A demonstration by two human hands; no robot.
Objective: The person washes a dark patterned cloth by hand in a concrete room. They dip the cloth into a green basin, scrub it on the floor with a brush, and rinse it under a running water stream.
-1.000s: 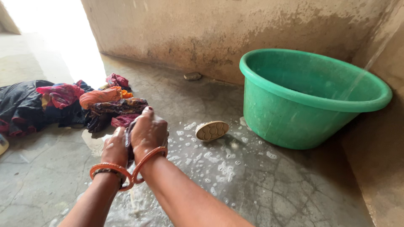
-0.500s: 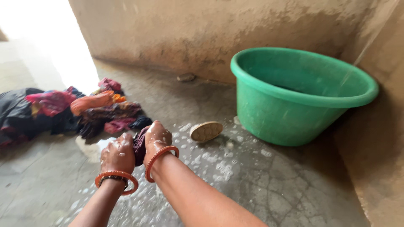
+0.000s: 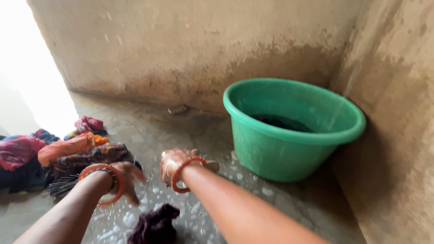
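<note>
Nearest, a small dark maroon wad of wet cloth [image 3: 155, 226] lies crumpled on the soapy, cracked concrete floor [image 3: 289, 203], below and between both hands and apart from them. It looks soft, limp, waterlogged and slippery with suds, probably best gathered by bunching its folds in a full fist. The left hand [image 3: 129, 180] hangs loose with fingers spread, gripping nothing; the right hand [image 3: 174, 162], blurred, also appears empty. Far left sits a heap of coloured clothes [image 3: 58, 153]. Far right stands a round green plastic tub [image 3: 294, 129] against the stained wall [image 3: 190, 49].
</note>
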